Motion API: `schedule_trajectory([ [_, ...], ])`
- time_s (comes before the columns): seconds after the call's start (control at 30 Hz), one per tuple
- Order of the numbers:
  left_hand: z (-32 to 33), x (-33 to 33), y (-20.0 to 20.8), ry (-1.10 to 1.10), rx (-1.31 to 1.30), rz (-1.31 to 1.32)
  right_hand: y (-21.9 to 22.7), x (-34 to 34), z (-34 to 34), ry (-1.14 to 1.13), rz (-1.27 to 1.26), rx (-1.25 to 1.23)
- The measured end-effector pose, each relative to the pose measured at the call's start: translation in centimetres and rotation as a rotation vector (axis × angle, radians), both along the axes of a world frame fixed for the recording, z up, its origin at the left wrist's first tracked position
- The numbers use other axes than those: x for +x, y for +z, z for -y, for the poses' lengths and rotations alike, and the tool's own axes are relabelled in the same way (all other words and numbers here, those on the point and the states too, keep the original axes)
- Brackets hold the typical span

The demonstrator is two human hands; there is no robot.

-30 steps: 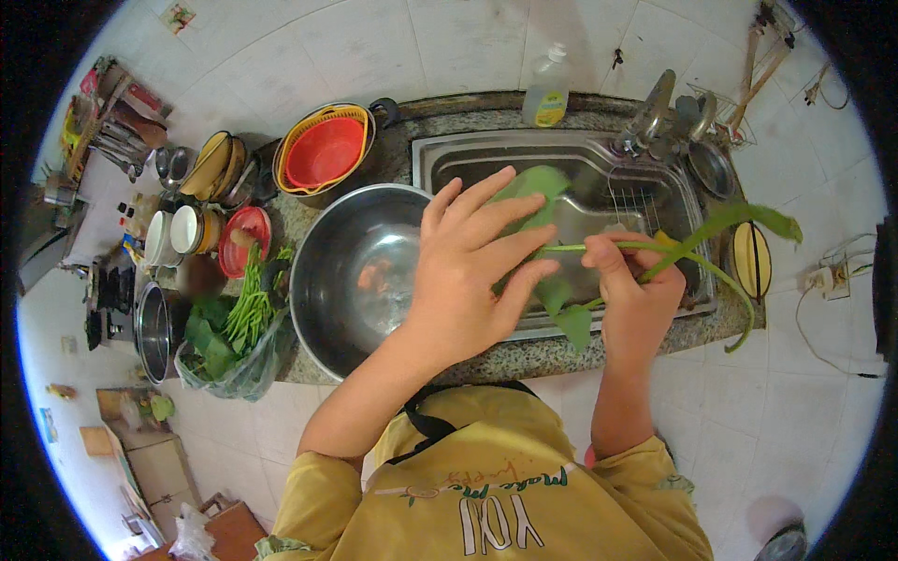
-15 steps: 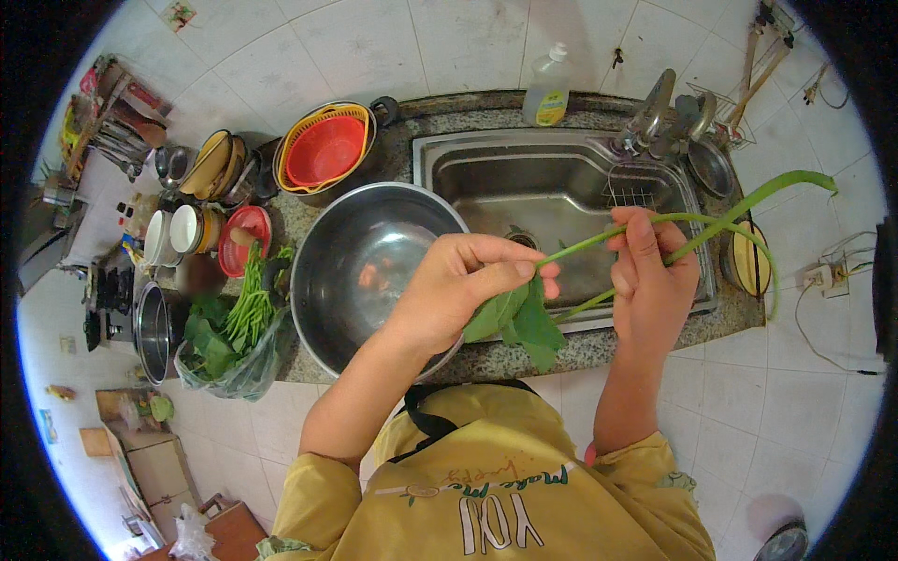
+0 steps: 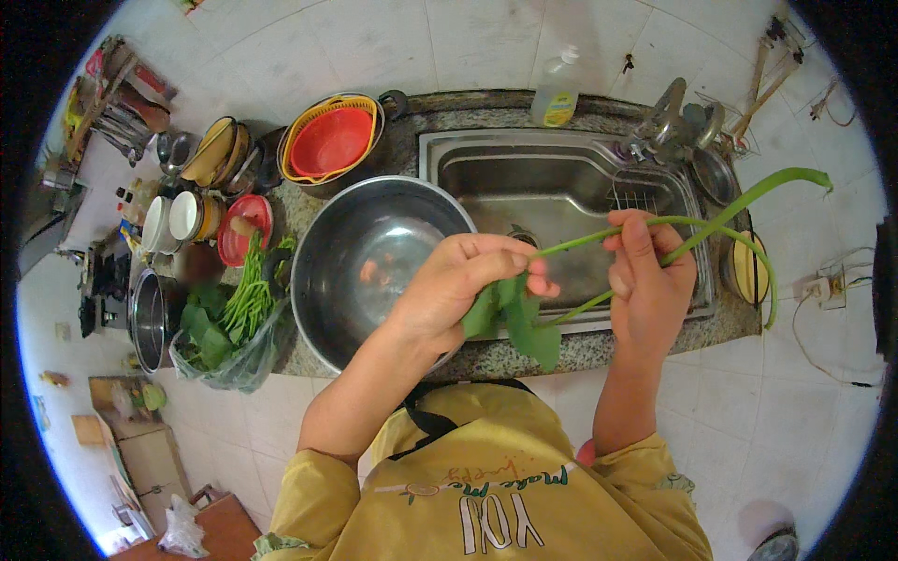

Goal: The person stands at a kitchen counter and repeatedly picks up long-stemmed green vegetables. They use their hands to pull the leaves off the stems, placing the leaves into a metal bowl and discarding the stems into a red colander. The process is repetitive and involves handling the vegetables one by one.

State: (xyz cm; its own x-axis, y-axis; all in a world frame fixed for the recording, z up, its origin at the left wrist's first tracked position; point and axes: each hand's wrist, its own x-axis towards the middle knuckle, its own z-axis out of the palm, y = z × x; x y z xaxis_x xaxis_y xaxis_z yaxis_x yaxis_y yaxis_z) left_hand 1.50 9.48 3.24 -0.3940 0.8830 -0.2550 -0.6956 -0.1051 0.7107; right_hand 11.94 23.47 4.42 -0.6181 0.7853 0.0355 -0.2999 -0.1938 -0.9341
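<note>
A long green leafy stem (image 3: 580, 239) stretches between my two hands, over the near edge of the steel sink (image 3: 561, 213). My left hand (image 3: 468, 280) pinches one part of it, and broad green leaves (image 3: 526, 323) hang down beside those fingers. With closed fingers, my right hand (image 3: 647, 262) grips the stem farther along. Beyond that hand the stem bends into a loop, and a thick end (image 3: 795, 176) sticks out to the upper right. Partly behind my left wrist stands a wide steel basin (image 3: 323, 318).
At left, a plastic bag (image 3: 267, 351) holds green stems and leaves. A red basket (image 3: 329, 150) sits nested in a yellow one inside a pot. The soap bottle (image 3: 556, 93) stands behind the sink, near the faucet (image 3: 664, 117). Bowls (image 3: 187, 220) crowd the left counter.
The whole view has shifted slightly. Both hands keep their hold on the stem, and the leaves below my left hand hang a little differently.
</note>
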Motion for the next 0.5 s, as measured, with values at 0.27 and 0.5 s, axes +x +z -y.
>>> schedule_trajectory([
  [0.27, 4.1, -3.1, -4.6, 0.363, -0.395, -0.740, 0.6, -0.2, -1.2, -0.017, -0.179, -0.031],
  [0.5, 11.9, -7.4, -9.6, 0.367, -0.773, -1.532, 2.0, -1.3, -3.0, 0.025, -0.248, -0.152],
])
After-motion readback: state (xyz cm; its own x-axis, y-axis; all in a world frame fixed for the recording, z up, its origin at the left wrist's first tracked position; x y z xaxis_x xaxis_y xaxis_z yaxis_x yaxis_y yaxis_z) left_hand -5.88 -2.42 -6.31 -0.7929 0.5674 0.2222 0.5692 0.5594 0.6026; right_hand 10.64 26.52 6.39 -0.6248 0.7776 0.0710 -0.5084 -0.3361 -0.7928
